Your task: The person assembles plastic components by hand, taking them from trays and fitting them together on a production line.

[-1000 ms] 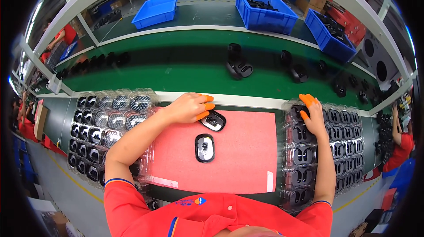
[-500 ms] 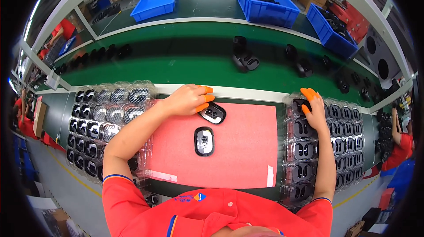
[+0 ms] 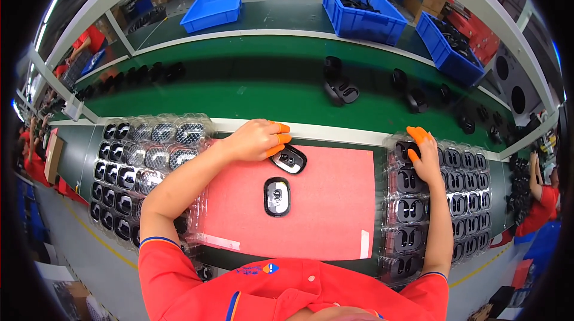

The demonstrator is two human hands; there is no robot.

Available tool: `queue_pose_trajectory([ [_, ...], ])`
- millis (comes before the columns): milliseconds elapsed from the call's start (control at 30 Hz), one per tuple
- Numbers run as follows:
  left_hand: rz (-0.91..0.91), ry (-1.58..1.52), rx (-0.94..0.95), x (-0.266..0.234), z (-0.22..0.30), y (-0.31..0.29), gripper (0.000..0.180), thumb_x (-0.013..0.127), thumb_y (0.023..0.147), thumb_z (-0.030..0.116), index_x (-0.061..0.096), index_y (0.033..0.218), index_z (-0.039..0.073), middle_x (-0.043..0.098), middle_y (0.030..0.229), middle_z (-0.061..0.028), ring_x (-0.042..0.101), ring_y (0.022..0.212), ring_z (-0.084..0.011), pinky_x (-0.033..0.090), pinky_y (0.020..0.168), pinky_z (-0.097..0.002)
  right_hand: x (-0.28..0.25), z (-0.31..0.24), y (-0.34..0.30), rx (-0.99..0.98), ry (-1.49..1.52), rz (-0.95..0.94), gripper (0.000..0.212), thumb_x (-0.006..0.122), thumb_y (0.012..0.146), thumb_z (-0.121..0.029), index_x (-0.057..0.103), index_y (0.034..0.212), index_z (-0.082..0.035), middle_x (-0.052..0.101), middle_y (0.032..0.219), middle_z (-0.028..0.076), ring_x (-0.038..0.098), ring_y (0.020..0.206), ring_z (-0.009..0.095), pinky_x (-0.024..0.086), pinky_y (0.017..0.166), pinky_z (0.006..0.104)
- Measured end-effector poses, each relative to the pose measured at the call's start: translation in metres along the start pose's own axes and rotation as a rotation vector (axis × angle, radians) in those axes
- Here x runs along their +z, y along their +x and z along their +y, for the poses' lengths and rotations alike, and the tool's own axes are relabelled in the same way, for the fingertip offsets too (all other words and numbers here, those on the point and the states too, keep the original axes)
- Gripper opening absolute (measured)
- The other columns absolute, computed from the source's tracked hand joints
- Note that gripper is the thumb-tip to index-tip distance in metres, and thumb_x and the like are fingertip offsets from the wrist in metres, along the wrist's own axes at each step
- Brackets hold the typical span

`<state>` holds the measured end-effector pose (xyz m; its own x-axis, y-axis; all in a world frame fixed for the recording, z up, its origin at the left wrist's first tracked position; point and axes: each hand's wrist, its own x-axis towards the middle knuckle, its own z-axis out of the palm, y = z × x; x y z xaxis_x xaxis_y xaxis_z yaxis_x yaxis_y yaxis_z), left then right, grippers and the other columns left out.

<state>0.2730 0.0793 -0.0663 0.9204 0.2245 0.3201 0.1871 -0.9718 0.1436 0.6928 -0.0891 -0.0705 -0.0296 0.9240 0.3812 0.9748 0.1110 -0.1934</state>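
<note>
Both my hands wear orange finger cots. My left hand (image 3: 256, 140) is closed at the upper left end of a tilted black oval shell (image 3: 290, 160) with a glossy inside; its fingertips cover that end. A second glossy oval shell (image 3: 277, 196) lies just below, on the pink mat (image 3: 332, 201), touched by neither hand. At the right, my right hand (image 3: 424, 156) reaches into the near corner pocket column of a clear plastic tray (image 3: 388, 225). Its thumb and fingers close around a black case piece (image 3: 404, 152) in the top left pocket, partly hidden by the hand.
Another clear tray (image 3: 203, 123) of glossy black shells stands left of the mat. Beyond a white rail (image 3: 335, 134), black cases (image 3: 342, 91) lie on the green belt (image 3: 257, 93). Blue bins (image 3: 212, 7) stand behind. Other people work at both sides.
The whole view has shifted slightly, so the scene sits a little lower. Both hands stay almost still at the same pieces; the lower shell has not moved on the mat.
</note>
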Motion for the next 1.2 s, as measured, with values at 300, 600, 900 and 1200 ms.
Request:
queue_pose_trajectory([
  [300,0.076,0.023,0.064,0.0012,-0.0035,0.0005,0.020,0.062,0.073,0.012,0.067,0.092,0.004,0.063,0.103,-0.0104,0.062,0.074,-0.0248,0.050,0.069,-0.0351,0.0001,-0.0020,0.0004,0.007,0.020,-0.006,0.052,0.058,0.075,-0.002,0.050,0.125,-0.009,0.054,0.118,0.015,0.044,0.120,0.032,0.023,0.108,0.0449],
  [600,0.053,0.020,0.037,-0.0005,-0.0037,0.0019,0.019,0.062,0.074,0.012,0.066,0.090,0.004,0.063,0.103,-0.0105,0.062,0.074,-0.0255,0.050,0.069,-0.0348,0.0011,-0.0004,0.0010,-0.005,0.014,0.008,0.052,0.058,0.075,-0.001,0.050,0.125,-0.009,0.054,0.118,0.014,0.044,0.120,0.032,0.023,0.108,0.0446],
  [900,0.056,-0.013,0.028,0.0012,-0.0040,0.0004,0.019,0.062,0.076,0.014,0.066,0.093,0.005,0.063,0.103,-0.0098,0.062,0.078,-0.0261,0.050,0.071,-0.0357,-0.0004,-0.0036,-0.0007,0.013,0.011,-0.014,0.053,0.060,0.074,-0.002,0.050,0.125,-0.009,0.054,0.118,0.015,0.044,0.120,0.032,0.023,0.108,0.0449],
  [1200,0.044,-0.045,0.008,-0.0009,-0.0055,0.0018,0.018,0.061,0.077,0.013,0.065,0.091,0.002,0.063,0.100,-0.0120,0.063,0.080,-0.0285,0.051,0.071,-0.0372,-0.0007,-0.0019,-0.0004,0.000,0.018,0.001,0.052,0.059,0.074,-0.001,0.050,0.125,-0.008,0.054,0.118,0.014,0.044,0.119,0.031,0.023,0.108,0.0447],
])
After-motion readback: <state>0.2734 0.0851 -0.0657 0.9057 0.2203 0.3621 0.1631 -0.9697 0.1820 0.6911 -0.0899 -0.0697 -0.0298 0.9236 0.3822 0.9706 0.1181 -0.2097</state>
